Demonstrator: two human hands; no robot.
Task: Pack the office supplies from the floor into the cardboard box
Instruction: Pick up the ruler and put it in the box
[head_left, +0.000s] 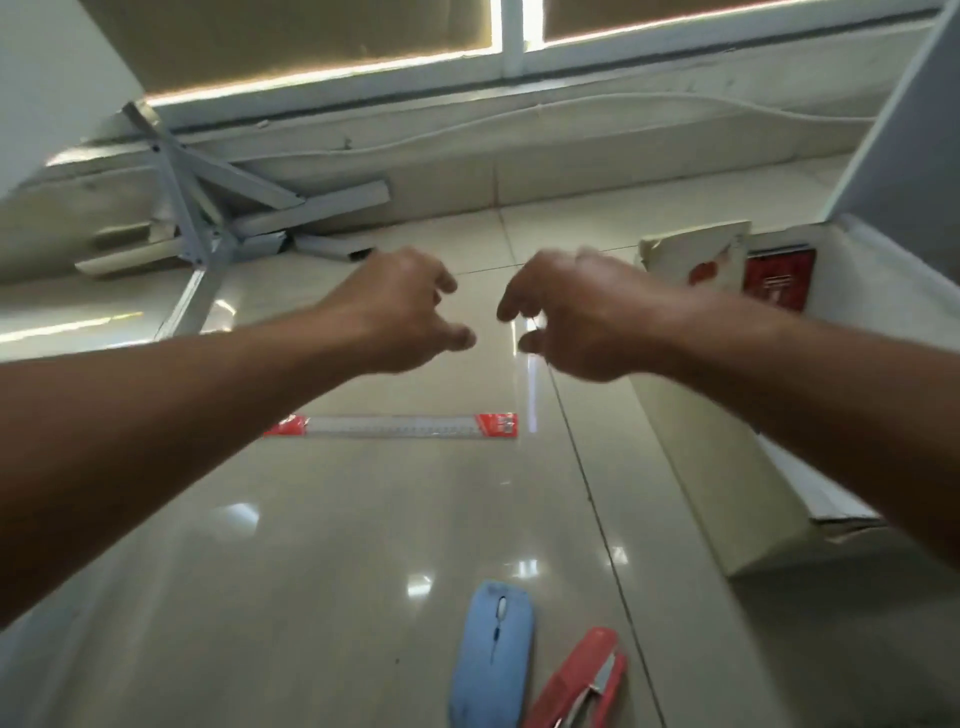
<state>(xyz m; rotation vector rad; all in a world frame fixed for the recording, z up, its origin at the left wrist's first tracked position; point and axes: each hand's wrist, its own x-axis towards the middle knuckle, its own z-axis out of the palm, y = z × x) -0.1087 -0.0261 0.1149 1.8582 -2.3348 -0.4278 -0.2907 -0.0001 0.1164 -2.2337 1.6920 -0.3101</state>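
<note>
My left hand (405, 306) and my right hand (576, 312) hover side by side above the tiled floor, fingers loosely curled and apart, nothing visibly in either. Below them a clear ruler (392, 426) in a red-ended sleeve lies flat on the floor. Near the bottom edge a light blue computer mouse (492, 660) lies beside a red stapler (579, 680). The pale cardboard box (727, 467) stands open at the right, under my right forearm. A white book (696, 254) and a red packet (777, 278) stand in its far end.
Grey metal table legs and bars (208, 218) lie against the wall at the back left. A grey panel (904, 130) rises behind the box at the right. The glossy floor tiles (311, 545) show bright reflections.
</note>
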